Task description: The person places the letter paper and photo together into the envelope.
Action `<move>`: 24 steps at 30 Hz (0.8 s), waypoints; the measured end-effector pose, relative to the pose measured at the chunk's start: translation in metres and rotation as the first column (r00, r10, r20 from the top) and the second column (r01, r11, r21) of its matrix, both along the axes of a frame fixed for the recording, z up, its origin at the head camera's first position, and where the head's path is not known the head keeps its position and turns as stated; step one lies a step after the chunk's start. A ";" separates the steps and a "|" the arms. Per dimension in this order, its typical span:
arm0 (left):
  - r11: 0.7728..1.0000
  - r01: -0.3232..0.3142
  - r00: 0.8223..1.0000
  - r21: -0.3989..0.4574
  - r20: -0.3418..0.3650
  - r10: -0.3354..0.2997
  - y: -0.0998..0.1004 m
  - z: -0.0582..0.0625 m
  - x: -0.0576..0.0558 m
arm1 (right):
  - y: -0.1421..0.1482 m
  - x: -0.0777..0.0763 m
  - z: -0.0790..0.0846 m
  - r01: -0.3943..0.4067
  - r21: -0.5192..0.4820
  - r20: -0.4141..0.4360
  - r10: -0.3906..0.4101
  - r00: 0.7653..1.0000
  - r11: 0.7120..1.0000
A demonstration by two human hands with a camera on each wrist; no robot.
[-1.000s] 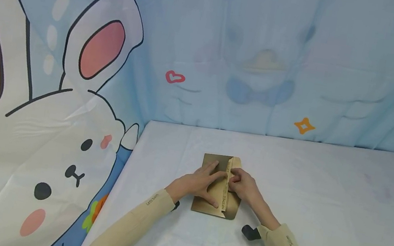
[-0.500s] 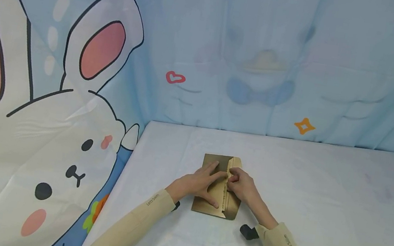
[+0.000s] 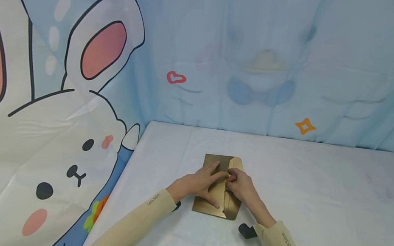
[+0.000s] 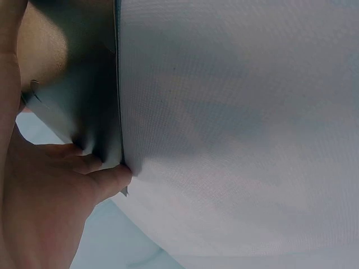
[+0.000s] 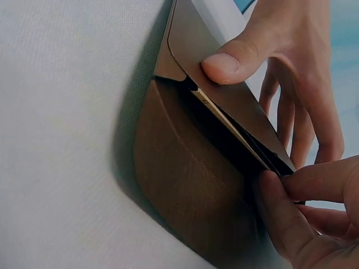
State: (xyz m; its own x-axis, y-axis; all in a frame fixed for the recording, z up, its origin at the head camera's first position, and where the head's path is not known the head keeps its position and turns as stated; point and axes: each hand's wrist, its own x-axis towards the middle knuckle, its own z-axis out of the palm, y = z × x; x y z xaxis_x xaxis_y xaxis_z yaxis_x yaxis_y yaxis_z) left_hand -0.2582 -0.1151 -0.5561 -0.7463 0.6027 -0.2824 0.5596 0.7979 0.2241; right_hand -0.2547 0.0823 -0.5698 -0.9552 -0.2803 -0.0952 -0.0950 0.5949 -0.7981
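A gold-brown envelope (image 3: 207,205) lies on the table, its flap (image 5: 174,162) folded out to the right. My left hand (image 3: 197,183) rests spread on the envelope's body, thumb near the opening in the right wrist view. Inside the opening sits a thin tan card (image 5: 224,120); only its narrow edge shows, with small printed marks. My right hand (image 3: 242,187) is at the opening, fingers curled, thumb and index finger pinching about the card's edge. In the left wrist view, fingers of the left hand (image 4: 50,190) lie across the envelope's far edge.
A white cloth covers the table (image 3: 325,195). Behind it hangs a blue printed curtain (image 3: 201,46), with a large rabbit picture (image 3: 72,155) on the left. A black wrist device (image 3: 247,231) sits below the right sleeve.
The tan card has slid left into the envelope, so its printed strip no longer shows in the head view. My right hand has shifted slightly left with it; the left hand holds its place.
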 end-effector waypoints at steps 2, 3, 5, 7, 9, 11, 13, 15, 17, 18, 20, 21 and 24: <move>1.000 0.004 1.000 0.000 -0.002 -0.004 0.001 0.001 0.001 | 0.000 0.000 0.001 0.000 0.000 0.000 0.000 1.000 1.000; 1.000 0.005 1.000 0.001 -0.002 -0.005 0.001 0.001 0.001 | 0.000 0.000 0.001 0.000 0.000 -0.003 0.000 1.000 1.000; 1.000 0.006 1.000 -0.004 -0.006 -0.006 0.002 0.002 0.002 | 0.000 0.001 0.002 -0.002 -0.003 -0.003 0.002 1.000 1.000; 1.000 0.006 1.000 -0.012 -0.007 -0.006 0.002 0.002 0.002 | 0.000 0.001 0.002 -0.003 -0.003 -0.004 0.003 1.000 1.000; 1.000 0.006 1.000 -0.023 -0.011 -0.006 0.003 0.002 0.003 | 0.000 0.002 0.002 -0.006 -0.001 -0.002 0.006 1.000 1.000; 0.999 0.006 1.000 -0.036 -0.012 -0.006 0.003 0.002 0.003 | 0.001 0.002 0.002 -0.006 0.000 0.002 0.006 1.000 1.000; 0.999 0.007 1.000 -0.044 -0.013 -0.008 0.004 0.002 0.004 | 0.002 0.003 0.001 -0.010 0.007 0.005 0.010 1.000 1.000; 0.998 0.011 1.000 -0.056 -0.020 -0.013 0.004 0.001 0.005 | 0.004 0.005 0.001 -0.012 0.012 0.011 0.012 1.000 1.000; 0.998 0.016 1.000 -0.059 -0.024 -0.017 0.005 0.001 0.005 | 0.008 0.006 0.000 -0.011 0.009 0.025 0.011 1.000 1.000; 0.998 0.018 0.999 -0.058 -0.026 -0.019 0.006 0.001 0.005 | 0.010 0.006 0.000 -0.012 0.003 0.026 0.012 1.000 1.000; 0.998 0.020 0.999 -0.060 -0.026 -0.021 0.006 0.002 0.006 | 0.016 0.008 0.000 -0.002 -0.009 0.034 0.002 0.999 1.000; 0.998 0.020 0.999 -0.063 -0.024 -0.021 0.006 0.003 0.006 | 0.019 0.009 0.000 0.010 -0.021 0.040 -0.009 0.999 1.000; 0.997 0.015 1.000 -0.076 -0.016 -0.016 0.005 0.007 0.007 | 0.032 0.012 0.000 0.040 -0.025 0.055 -0.039 0.998 0.999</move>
